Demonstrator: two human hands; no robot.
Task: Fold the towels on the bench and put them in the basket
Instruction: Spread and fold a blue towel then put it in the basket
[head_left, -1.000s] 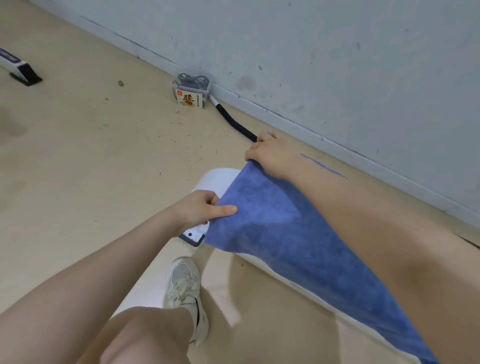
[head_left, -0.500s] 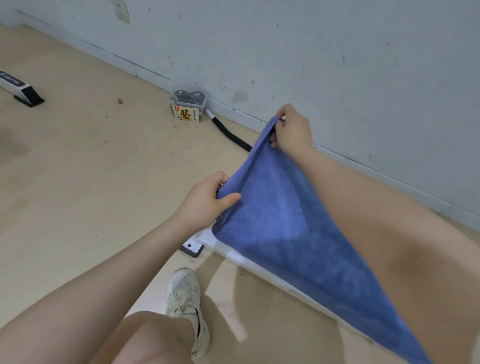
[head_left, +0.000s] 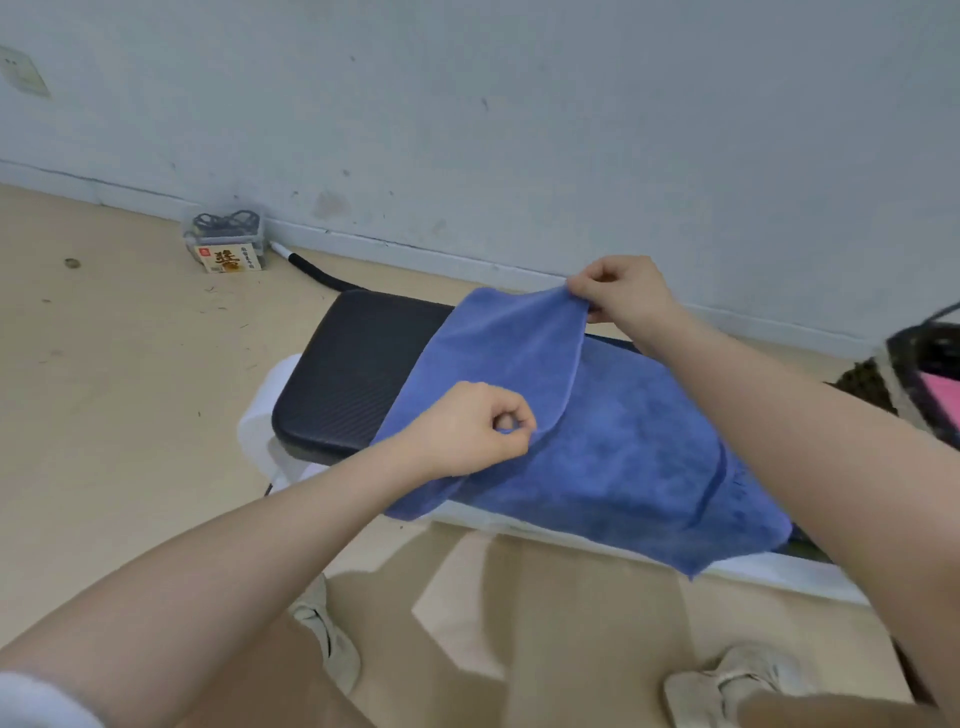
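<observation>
Pale wall and tan floor, black bench (head_left: 348, 374) half hidden under blue towel (head_left: 623, 441), left hand (head_left: 467, 428) and right hand (head_left: 621, 296) each pinching a towel corner, basket (head_left: 922, 384) cut off at right edge

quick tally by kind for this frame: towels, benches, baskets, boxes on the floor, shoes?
Towels: 1, the blue microfibre towel, pinched by left hand and right hand
Benches: 1, the black padded bench
Baskets: 1, the dark wire basket, cut off at the right edge
Boxes: 1, the small clear plastic box by the wall
Shoes: 2, the pale sneakers
Total: 6
</observation>
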